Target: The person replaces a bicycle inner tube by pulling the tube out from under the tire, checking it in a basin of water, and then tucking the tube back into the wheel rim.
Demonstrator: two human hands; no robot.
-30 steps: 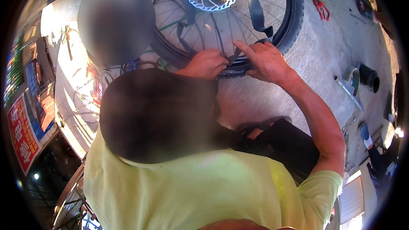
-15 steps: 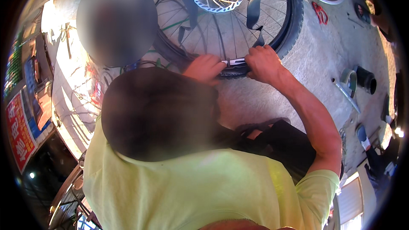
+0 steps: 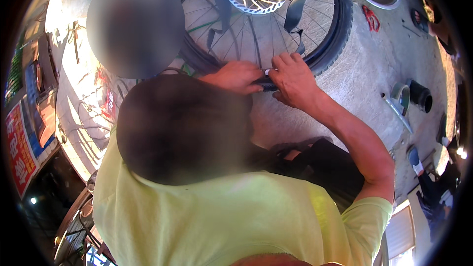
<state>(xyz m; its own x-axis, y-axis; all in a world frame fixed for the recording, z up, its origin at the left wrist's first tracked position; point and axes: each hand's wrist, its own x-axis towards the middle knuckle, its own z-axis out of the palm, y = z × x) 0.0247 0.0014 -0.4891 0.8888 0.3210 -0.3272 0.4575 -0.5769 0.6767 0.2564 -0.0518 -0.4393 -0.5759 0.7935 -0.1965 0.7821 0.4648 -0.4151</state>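
Two hands, way closer together than half a second ago: the right hand (image 3: pixel 297 81) has slid left along the tyre (image 3: pixel 344 24) toward the left hand (image 3: pixel 235 76), so the pale strip between them is down to a small pale bit (image 3: pixel 267 72) by the right fingers. My read: the work's now bunched into one short stretch of the near edge. Both hands look half curled over it, but the fingertips are tucked away, so can't tell how tight or what's pinched. Wheel (image 3: pixel 329 49) lies on the concrete floor (image 3: pixel 357 86): knobbly black tread, thin spokes, silvery brake disc (image 3: pixel 236 2), limp rubber strip (image 3: pixel 295 12) draped across.
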